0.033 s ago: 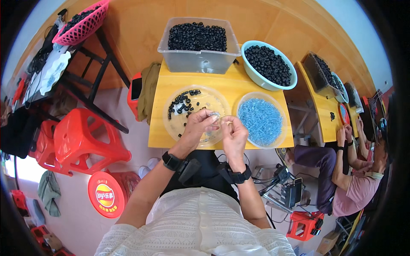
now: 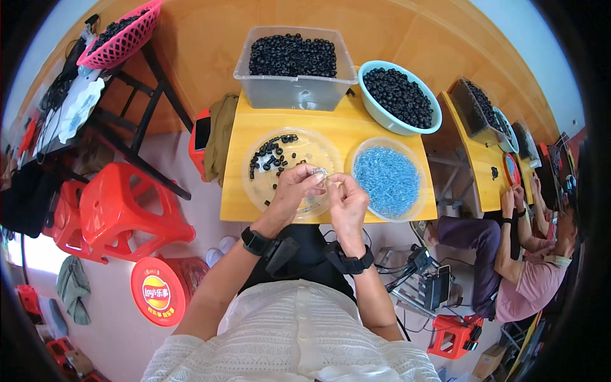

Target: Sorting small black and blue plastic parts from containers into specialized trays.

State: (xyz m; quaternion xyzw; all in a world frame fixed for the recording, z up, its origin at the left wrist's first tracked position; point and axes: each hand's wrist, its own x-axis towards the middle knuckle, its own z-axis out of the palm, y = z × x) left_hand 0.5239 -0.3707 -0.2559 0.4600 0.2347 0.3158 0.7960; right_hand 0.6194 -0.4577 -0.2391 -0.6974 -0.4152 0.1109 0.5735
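Over the edge of a shallow transparent round tray [image 2: 252, 188], my left hand [image 2: 296, 186] pinches a small cluster of shiny, see-through pieces [image 2: 321, 172]. My right hand [image 2: 347, 200] is closed right beside it, thumb and fingertips pressed together. Whatever it grips is too small to make out. Loose black ring-shaped beads [image 2: 277, 151] lie scattered in the tray, mostly beyond my left hand. A round tub of small light-blue pieces [image 2: 388, 178] stands just right of my right hand.
A rectangular plastic bin [image 2: 296, 92] and a pale-blue bowl [image 2: 375, 105], both full of black rings, stand at the back of the yellow table [image 2: 238, 137]. Red stools [image 2: 130, 204] and a red-lidded tub [image 2: 156, 291] are left. At right, a co-worker [image 2: 528, 280] sits at another table.
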